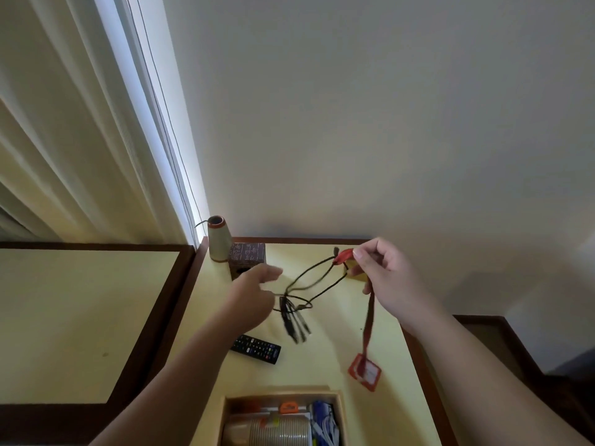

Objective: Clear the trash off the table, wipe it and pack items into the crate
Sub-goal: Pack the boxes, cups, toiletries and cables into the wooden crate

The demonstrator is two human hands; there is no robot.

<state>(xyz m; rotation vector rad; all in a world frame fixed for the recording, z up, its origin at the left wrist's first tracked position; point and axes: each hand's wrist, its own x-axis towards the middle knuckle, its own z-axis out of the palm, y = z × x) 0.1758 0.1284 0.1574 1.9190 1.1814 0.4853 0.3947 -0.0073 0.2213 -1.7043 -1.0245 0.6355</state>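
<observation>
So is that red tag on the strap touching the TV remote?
Apart. The head view shows bare yellow table between the red tag and the TV remote.

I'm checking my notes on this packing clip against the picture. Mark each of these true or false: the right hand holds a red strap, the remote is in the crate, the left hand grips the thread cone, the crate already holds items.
1. The right hand holds a red strap. True; a square red tag hangs from it.
2. The remote is in the crate. False: it lies on the table.
3. The left hand grips the thread cone. False: it reaches toward the dark cords; the cone stands apart.
4. The crate already holds items. True.
</observation>
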